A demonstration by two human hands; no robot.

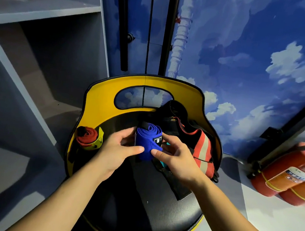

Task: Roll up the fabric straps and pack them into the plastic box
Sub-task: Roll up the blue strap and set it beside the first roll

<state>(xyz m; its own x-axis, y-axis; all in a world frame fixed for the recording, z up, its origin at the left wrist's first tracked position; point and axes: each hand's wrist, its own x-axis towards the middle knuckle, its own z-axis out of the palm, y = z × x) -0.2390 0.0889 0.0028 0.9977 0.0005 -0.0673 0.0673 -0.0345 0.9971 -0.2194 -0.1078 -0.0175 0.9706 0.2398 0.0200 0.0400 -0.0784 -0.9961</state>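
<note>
Black seat of the yellow chair was bare in front, open for hands from the near edge. Chair's curved yellow back walled off the far side and both flanks; only its cut-out handle hole broke it. Left of seat blocked by a red rolled strap against the back. Right half crowded by a black, red and grey strap pile. Grey shelf unit stood close on left; two fire extinguishers lay on floor right.

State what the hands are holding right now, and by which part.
Both hands hold the rolled blue strap: left hand on its left side, right hand on its right side, thumbs pressing its lower front.
</note>
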